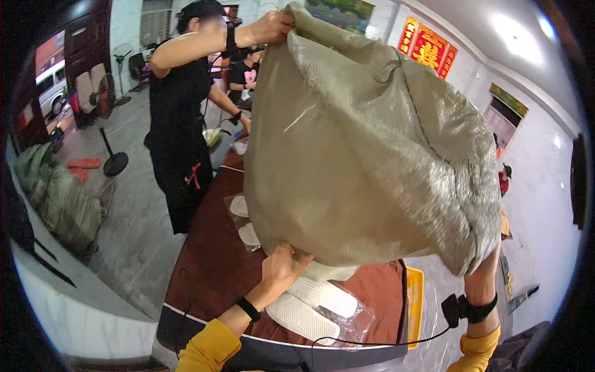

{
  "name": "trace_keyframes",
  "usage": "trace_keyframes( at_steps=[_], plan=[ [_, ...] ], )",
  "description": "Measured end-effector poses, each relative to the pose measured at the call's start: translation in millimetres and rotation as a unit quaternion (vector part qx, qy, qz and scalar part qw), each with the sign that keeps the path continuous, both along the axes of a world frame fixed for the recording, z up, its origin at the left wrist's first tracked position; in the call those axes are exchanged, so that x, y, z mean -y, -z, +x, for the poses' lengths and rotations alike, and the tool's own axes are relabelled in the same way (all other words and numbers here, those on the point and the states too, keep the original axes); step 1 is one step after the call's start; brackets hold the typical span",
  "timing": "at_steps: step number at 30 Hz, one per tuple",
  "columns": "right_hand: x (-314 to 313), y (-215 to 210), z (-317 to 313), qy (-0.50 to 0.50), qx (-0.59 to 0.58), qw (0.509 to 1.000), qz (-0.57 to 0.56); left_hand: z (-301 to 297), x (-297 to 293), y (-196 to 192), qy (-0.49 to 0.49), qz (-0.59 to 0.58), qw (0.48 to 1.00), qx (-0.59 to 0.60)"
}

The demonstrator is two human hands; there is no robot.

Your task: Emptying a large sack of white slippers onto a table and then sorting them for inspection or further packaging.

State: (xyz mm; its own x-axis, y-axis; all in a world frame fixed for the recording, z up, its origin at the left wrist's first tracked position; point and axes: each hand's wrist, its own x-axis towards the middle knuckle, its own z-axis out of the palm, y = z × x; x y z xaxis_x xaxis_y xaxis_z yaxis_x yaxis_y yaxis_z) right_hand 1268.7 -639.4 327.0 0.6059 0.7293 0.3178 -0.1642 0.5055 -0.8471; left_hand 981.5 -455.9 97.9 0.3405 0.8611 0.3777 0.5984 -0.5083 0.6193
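A large olive-green woven sack (365, 149) hangs over the table in front of me, its far upper corner held up by a co-worker's hand (273, 27). At the sack's lower left edge, my left hand (282, 270) grips the fabric with its thumb pointing right. My right forearm reaches up to the sack's lower right corner, where the sack hides the hand and its fingers. White textured insoles (304, 316) in clear plastic lie on the table just below my left hand. More white insoles (249, 234) lie by the sack's left side.
The table has a dark red-brown cover (204, 266). A yellow crate (414, 304) stands beyond its right edge. The co-worker in black (180, 111) stands at the left side. Green sacks (59, 192) lie on the floor at left. A black cable (396, 343) runs from my right wrist across the near edge.
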Motion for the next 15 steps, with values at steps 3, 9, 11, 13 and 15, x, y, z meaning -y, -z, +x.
trace_keyframes(
  at_steps=[3, 9, 11, 13, 15],
  plan=[
    [11.4, -3.8, -39.5, -0.028, -0.014, 1.0, -0.002, -1.1, -5.0, 3.1, 0.023, -0.207, 0.97, 0.126],
    [10.6, -3.2, -84.6, -0.034, 0.026, 0.999, -0.015, 0.1, -10.1, 16.2, 0.05, -0.39, 0.766, 0.509],
    [12.2, -10.9, -79.9, -0.05, 0.056, 0.997, -0.027, -14.2, -11.6, -2.5, 0.085, -0.458, 0.703, 0.538],
    [8.1, -21.5, -84.1, -0.101, 0.07, 0.992, -0.018, -24.6, -17.0, -23.5, 0.126, -0.519, 0.631, 0.562],
    [2.2, -20.9, -91.2, -0.109, 0.086, 0.99, -0.007, -35.1, -23.2, -35.4, 0.139, -0.513, 0.663, 0.527]
  ],
)
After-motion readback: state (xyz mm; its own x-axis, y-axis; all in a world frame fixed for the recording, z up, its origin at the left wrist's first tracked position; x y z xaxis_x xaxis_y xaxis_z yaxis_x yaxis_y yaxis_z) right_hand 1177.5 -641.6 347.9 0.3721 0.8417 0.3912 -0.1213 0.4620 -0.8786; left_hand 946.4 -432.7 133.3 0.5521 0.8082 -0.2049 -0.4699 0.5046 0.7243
